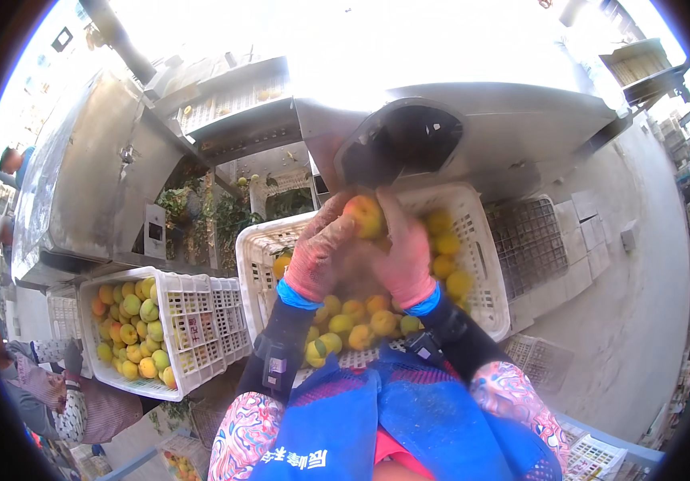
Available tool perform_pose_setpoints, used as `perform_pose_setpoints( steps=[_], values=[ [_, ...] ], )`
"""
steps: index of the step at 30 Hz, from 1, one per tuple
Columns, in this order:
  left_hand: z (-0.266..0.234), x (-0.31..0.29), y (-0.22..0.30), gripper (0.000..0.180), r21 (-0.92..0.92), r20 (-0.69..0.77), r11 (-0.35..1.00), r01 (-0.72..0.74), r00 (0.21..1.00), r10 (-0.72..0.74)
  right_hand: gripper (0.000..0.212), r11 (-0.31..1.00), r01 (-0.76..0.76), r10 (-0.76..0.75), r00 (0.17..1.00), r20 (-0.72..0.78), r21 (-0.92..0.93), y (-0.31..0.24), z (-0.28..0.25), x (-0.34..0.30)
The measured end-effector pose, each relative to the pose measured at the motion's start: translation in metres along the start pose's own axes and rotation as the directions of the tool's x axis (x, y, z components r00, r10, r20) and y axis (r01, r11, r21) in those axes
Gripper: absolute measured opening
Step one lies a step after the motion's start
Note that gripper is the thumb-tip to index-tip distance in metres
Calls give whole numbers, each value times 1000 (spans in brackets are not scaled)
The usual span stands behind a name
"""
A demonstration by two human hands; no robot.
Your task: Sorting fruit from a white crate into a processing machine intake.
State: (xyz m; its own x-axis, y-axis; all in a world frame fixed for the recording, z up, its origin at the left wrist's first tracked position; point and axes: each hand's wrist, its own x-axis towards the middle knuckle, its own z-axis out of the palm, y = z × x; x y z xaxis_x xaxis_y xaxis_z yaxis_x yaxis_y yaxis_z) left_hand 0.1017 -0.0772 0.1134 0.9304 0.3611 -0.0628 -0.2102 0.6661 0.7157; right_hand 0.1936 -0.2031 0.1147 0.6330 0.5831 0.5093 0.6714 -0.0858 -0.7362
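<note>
My left hand (319, 258), in a pinkish work glove with a blue cuff, is closed around the left side of a yellow-red peach (366, 216). In a matching glove, my right hand (405, 260) presses its fingers to the peach's right side; part of this hand is smeared by motion. Both hands are above a white plastic crate (485, 264) holding many yellow, orange and greenish peaches (357, 317). My forearms cover part of the crate and its fruit.
A dark opening (409, 140) in a metal machine (521, 120) lies beyond the crate. On the left stands another white crate (193, 321) of peaches, with a co-worker's gloved hand (72, 357) beside it. Dark crates (525, 244) stand to the right.
</note>
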Motion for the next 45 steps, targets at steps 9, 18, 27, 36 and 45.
perform_pose_setpoints(
  steps=[9, 18, 27, 36, 45],
  values=[
    [-110, 8, -120, 40, 610, -455, 764, 211, 882, 119, 42, 710, 98, -245, 963, -113, -698, 98, 44, 83],
    [-235, 24, -269, 40, 631, -50, -771, 79, 997, 61, 22, 980, 68, -58, 997, 57, -185, 102, 25, -4],
    [-212, 57, -244, 57, 854, -408, -454, 252, 866, -287, 27, 404, 245, 451, 785, 425, -881, 272, 115, -117],
    [-146, 3, -124, 62, 841, -196, 512, 176, 980, -16, 60, 936, -82, 318, 617, 720, -343, 198, 63, -37],
    [-100, -21, -99, 76, -745, 163, 652, 143, 986, -30, 64, 526, -757, 309, 596, 742, 389, 108, 23, -31]
  ],
)
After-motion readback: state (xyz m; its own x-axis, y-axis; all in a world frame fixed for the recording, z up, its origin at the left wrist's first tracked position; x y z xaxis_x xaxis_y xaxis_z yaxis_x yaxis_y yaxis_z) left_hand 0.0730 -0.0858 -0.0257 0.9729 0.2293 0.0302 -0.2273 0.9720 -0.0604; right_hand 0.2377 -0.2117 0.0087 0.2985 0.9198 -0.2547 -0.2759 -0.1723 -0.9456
